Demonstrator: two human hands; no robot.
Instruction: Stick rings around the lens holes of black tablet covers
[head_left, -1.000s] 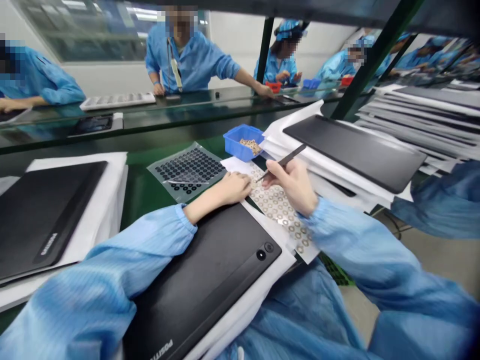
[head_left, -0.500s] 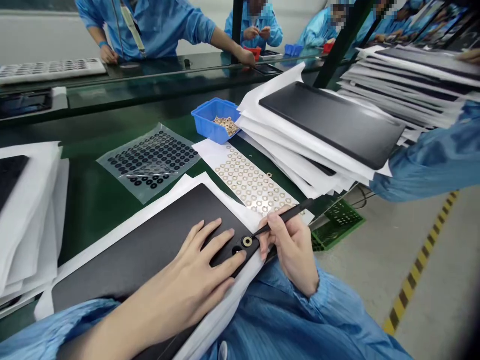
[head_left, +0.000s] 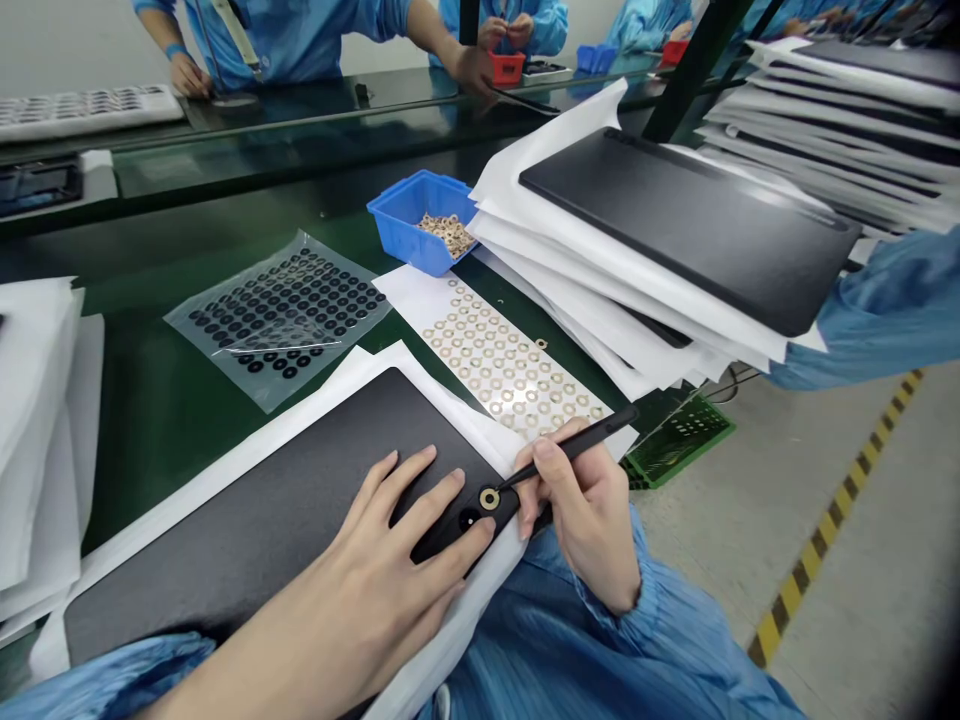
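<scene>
Right fingers clamp tool, left fingers splay on panel, green bench above floor.

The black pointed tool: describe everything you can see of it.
The black pointed tool looks matte, its thicker handle narrowing to a fine tip; its material is unclear. The right hand holds it aslant, handle end jutting to the picture's upper right, tip at the gold-coloured ring on the black panel. Whether they touch cannot be told.

Black panel, gold ring, black tool
</scene>
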